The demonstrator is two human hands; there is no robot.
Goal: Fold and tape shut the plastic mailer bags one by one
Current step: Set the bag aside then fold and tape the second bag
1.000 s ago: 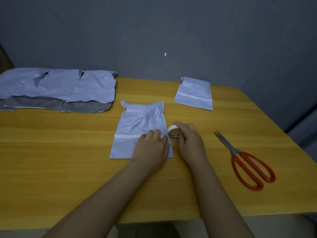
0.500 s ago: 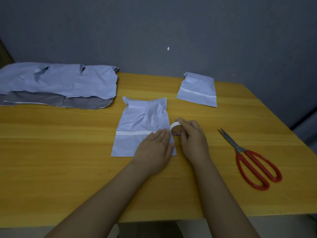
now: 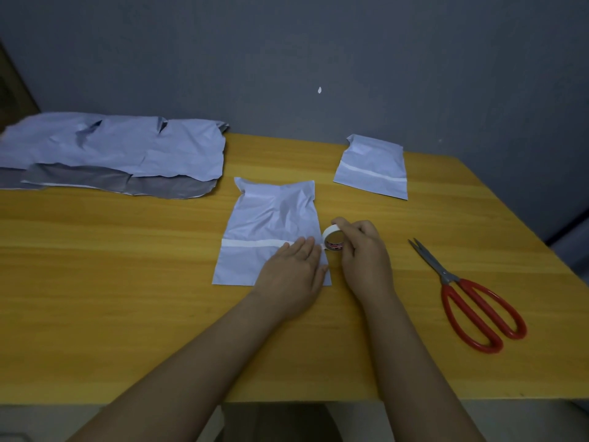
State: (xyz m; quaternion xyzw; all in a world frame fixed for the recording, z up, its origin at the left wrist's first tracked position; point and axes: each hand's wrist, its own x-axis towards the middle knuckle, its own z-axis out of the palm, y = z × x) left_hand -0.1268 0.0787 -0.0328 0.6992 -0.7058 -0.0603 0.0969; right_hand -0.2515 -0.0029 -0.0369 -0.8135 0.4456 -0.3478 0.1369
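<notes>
Folded mailer bag [image 3: 271,231] lies flat mid-desk [image 3: 111,282]: thin, light, crinkly, probably slippery. Left hand [image 3: 293,272], fingers straight, presses its taped seam. Right hand [image 3: 363,253] grips tape roll [image 3: 333,239] at bag's right edge. Best pinned flat, not pinched.

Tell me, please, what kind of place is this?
Probably a simple packing spot at home or in a small shop, though I cannot be sure. A plain wooden table stands against a bare grey wall, with mailer bags, a tape roll and red scissors on it.
</notes>
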